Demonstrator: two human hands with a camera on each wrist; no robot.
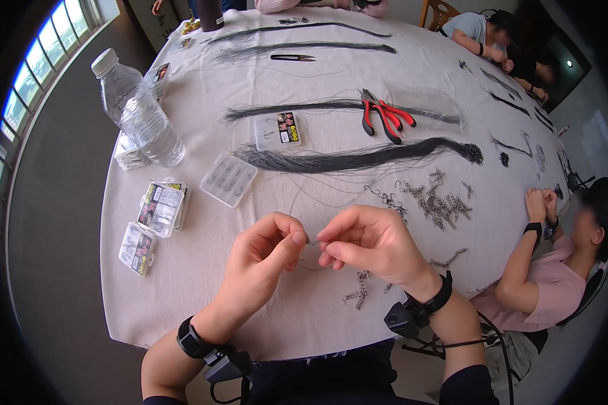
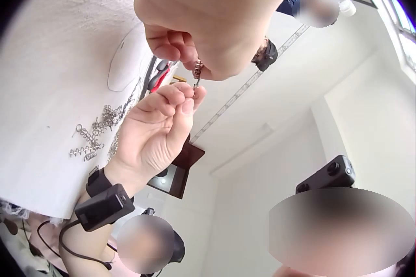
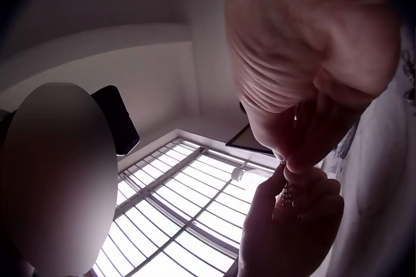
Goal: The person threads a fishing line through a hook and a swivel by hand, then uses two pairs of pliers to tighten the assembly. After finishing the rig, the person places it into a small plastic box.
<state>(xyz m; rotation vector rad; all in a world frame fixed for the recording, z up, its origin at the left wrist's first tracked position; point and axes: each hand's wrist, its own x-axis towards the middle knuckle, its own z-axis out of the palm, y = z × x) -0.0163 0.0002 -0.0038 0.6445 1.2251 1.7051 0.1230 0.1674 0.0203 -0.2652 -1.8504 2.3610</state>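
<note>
My left hand (image 1: pixel 267 250) pinches a small metal spring coil (image 2: pixel 197 69) between thumb and curled fingers, low over the cloth. Fingertips of my right hand (image 1: pixel 371 246) meet the left ones and pinch the coil's thin end. A shiny metal bit (image 3: pixel 297 111) shows inside the right hand in the right wrist view; I cannot tell what it is. Thin dark line loops around beneath both hands. Linked spring pieces (image 1: pixel 361 290) lie just below the right hand, and a larger pile of springs (image 1: pixel 442 202) sits beyond it.
Beyond the hands lie a black line bundle (image 1: pixel 358 160), red-handled pliers (image 1: pixel 385 115) and a clear hook box (image 1: pixel 228 179). More boxes (image 1: pixel 136 248) and a water bottle (image 1: pixel 142 111) stand left on the tablecloth (image 1: pixel 182 297). Another person (image 1: pixel 547 270) sits at the right.
</note>
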